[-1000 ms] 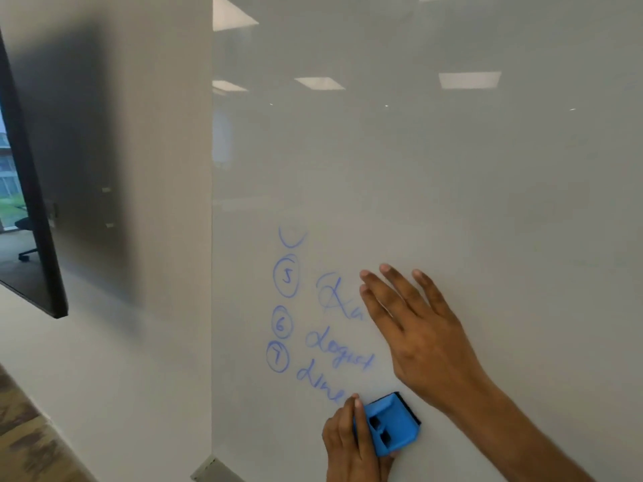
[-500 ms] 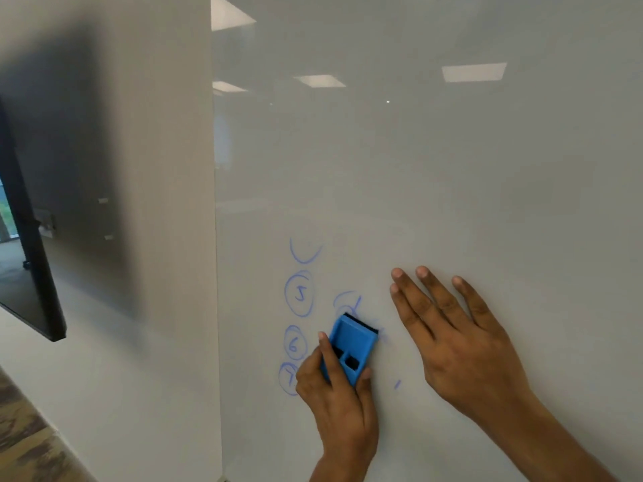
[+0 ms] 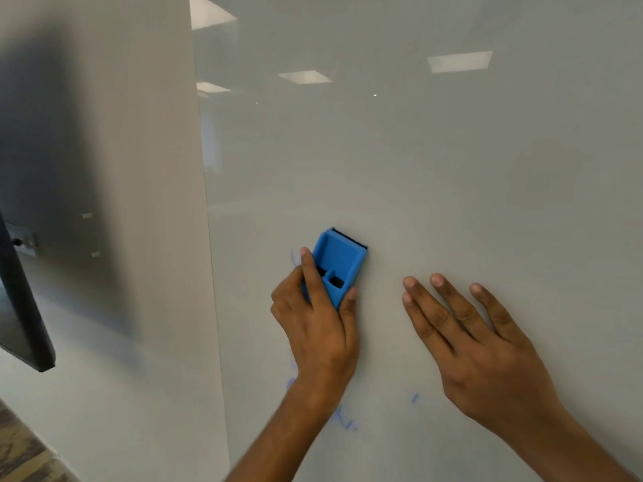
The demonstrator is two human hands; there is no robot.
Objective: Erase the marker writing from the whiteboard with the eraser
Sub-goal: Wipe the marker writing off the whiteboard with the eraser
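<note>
A blue eraser (image 3: 339, 264) lies flat against the glossy whiteboard (image 3: 435, 175), its dark felt edge at the top. My left hand (image 3: 318, 325) grips it by its lower sides, thumb on the right and fingers on the left. My right hand (image 3: 476, 346) rests flat on the board to the right, fingers straight and spread. Faint blue marker traces remain: a smear left of the eraser (image 3: 295, 260), a scrawl beside my left forearm (image 3: 346, 420), a small tick (image 3: 414, 398) and a smudge at my left wrist (image 3: 291, 382).
The board's left edge (image 3: 208, 238) meets a plain white wall (image 3: 114, 203). A dark wall-mounted screen (image 3: 21, 307) juts out at the far left. Patterned floor (image 3: 21, 450) shows at the bottom left corner.
My left hand has swept the eraser up from the board's lower area, wiping away the circled numbers and words. My right hand stays flat on the board.
</note>
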